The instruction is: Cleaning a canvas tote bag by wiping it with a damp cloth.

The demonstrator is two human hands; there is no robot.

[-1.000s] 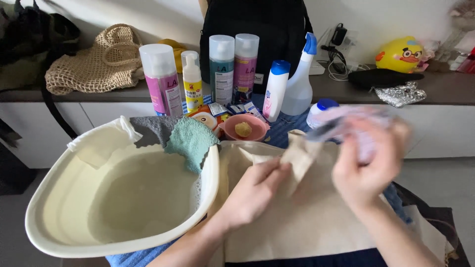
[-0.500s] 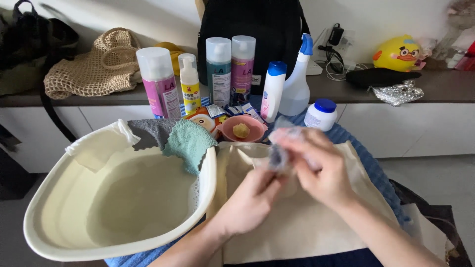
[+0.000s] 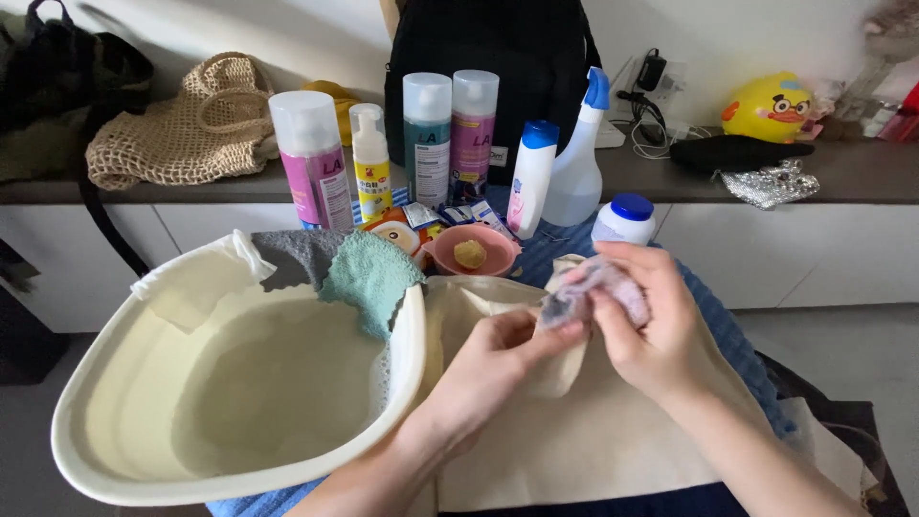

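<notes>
A cream basin is sitting left of the beige cloth bag. My left hand is pinching its folded corner, while my right hand fingers are pressing a pink pad on it.

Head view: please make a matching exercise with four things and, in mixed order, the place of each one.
Things:
1. teal cloth
2. small pink bowl
3. pinkish cloth
4. spray bottle

Places:
A. between both hands
B. over the basin rim
C. standing beside the white bottle with the blue cap
D. in front of the tall bottles

Pairs: 1-B, 2-D, 3-A, 4-C
</notes>
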